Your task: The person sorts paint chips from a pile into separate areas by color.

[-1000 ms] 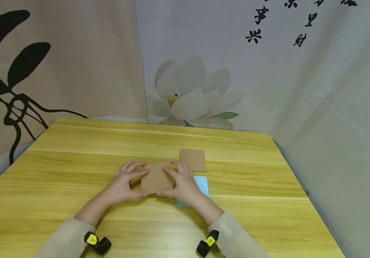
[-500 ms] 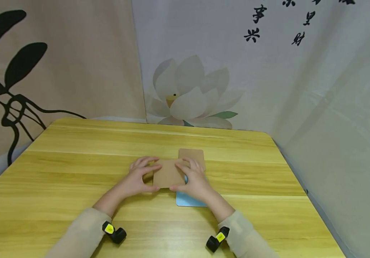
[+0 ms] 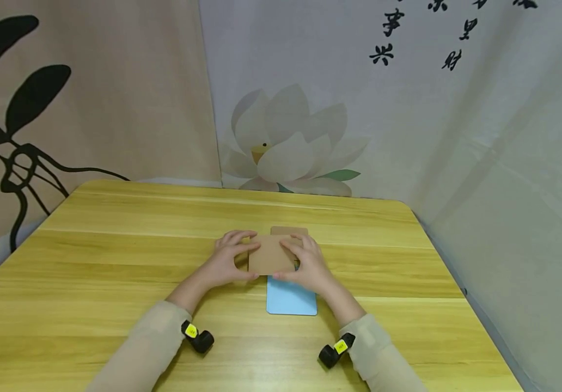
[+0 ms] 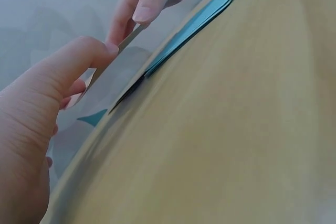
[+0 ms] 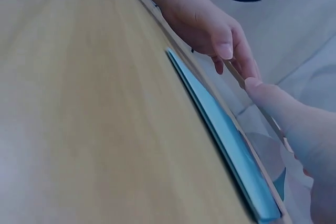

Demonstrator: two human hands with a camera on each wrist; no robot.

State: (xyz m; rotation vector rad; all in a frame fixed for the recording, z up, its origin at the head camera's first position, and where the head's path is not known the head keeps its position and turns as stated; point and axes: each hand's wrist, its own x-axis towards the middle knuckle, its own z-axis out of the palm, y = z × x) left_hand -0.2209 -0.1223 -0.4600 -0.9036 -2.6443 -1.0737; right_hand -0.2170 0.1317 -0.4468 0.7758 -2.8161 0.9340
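A thin brown square board (image 3: 270,255), like a coaster, is pinched by both hands along its left and right sides. My left hand (image 3: 229,260) has its thumb at the near edge and fingers at the far edge; my right hand (image 3: 309,263) mirrors it. In the left wrist view the held board (image 4: 107,62) appears edge-on, raised off the table. Beneath and nearer lies a light blue square board (image 3: 292,296), which looks layered in the right wrist view. A second brown square (image 3: 288,231) lies behind, mostly covered by the held one.
The yellow wood-grain table (image 3: 114,239) has rounded far corners. Behind it hangs a pale curtain (image 3: 408,120) with a printed lotus and dark characters. A black wrist camera (image 3: 199,337) sits at each beige sleeve.
Both hands have carried the brown board rightward and away from the body, uncovering more of the blue square and covering most of the other brown one.
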